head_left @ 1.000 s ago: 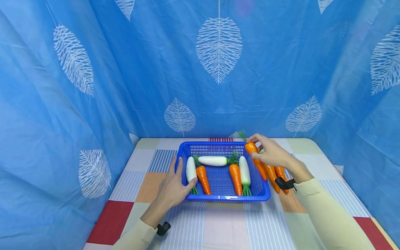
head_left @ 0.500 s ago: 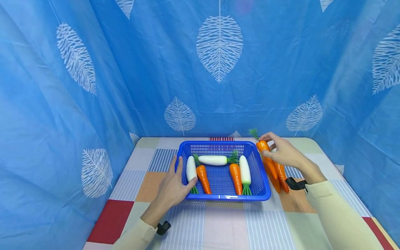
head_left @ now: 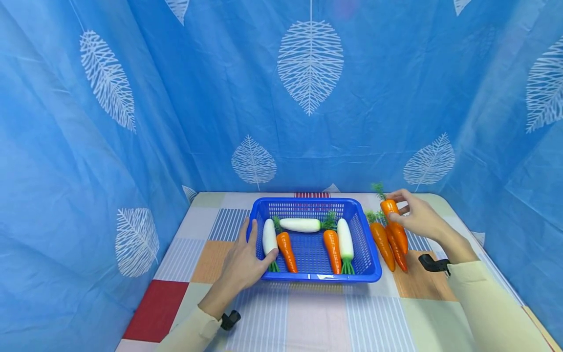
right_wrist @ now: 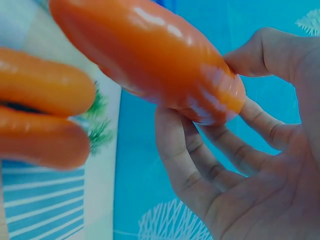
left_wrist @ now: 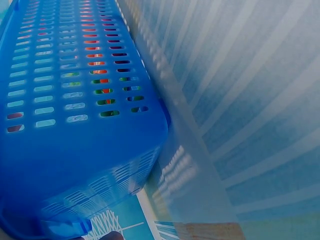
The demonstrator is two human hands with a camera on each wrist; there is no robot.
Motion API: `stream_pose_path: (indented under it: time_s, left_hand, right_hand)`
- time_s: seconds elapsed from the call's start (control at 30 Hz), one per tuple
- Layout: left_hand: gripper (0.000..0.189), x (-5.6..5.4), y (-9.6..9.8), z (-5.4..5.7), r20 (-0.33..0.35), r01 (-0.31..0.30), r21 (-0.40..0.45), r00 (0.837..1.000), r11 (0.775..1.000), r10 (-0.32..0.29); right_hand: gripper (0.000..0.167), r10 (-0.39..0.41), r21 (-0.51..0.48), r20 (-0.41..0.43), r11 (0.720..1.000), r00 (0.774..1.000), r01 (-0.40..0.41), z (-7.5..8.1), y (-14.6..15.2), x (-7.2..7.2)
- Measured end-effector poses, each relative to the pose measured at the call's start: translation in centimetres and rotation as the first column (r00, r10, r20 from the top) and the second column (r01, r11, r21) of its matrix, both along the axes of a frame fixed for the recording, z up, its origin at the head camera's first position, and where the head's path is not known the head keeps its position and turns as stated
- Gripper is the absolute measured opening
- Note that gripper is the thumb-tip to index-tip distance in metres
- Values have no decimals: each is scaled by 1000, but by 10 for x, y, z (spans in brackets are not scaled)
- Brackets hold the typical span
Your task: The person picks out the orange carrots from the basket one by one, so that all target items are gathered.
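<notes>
My right hand [head_left: 415, 215] pinches an orange carrot [head_left: 390, 208] near its leafy top, its tip pointing down and toward me. In the right wrist view, thumb and fingers close around the thick end of this carrot [right_wrist: 165, 55]. Two more carrots [head_left: 381, 244] lie on the table beneath it. My left hand [head_left: 246, 259] rests at the left front corner of a blue plastic basket [head_left: 321, 277], fingers fairly straight along its side. Inside the basket are three white radishes [head_left: 300, 225] and two carrots [head_left: 287, 252]. The left wrist view shows mostly the basket's perforated wall [left_wrist: 75, 145].
The basket stands mid-table on a patchwork checked tablecloth [head_left: 316, 318]. A blue curtain [head_left: 211, 98] with white leaf prints closes off the back and both sides. The carrots on the table lie just right of the basket.
My right hand has moved right with the carrot, from the basket's right rim to over the two carrots on the table. My left hand and the basket stay in place.
</notes>
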State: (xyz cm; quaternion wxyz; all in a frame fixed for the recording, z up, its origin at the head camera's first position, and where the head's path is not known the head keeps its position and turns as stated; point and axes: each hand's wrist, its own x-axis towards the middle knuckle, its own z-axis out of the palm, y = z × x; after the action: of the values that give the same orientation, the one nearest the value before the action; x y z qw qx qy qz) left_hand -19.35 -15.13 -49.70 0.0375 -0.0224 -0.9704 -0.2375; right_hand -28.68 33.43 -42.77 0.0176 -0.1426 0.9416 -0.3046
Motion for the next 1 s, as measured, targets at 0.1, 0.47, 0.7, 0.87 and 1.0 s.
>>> stream_pose_path:
  time_s: [0.1, 0.47, 0.7, 0.87, 1.0]
  left_hand:
    - [109, 0, -1, 0, 1, -1, 2, 1000, 1000, 1]
    - [109, 0, -1, 1, 2, -9, 1, 1000, 1000, 9]
    - [109, 1, 0, 1, 3, -7, 7, 1000, 1000, 7]
    - [109, 1, 0, 1, 3, -6, 12, 1000, 1000, 6]
    - [109, 0, 0, 0, 1, -6, 17, 1000, 1000, 6]
  right_hand:
    - [58, -13, -4, 0, 1000, 1000, 13, -5, 9, 0]
    - [58, -75, -17, 24, 997, 997, 75, -33, 40, -2]
    - [56, -109, -11, 57, 994, 992, 110, -51, 53, 0]
    - [57, -133, 4, 99, 991, 986, 133, -62, 60, 1]
    - [59, -164, 27, 121, 986, 979, 162, -68, 62, 1]
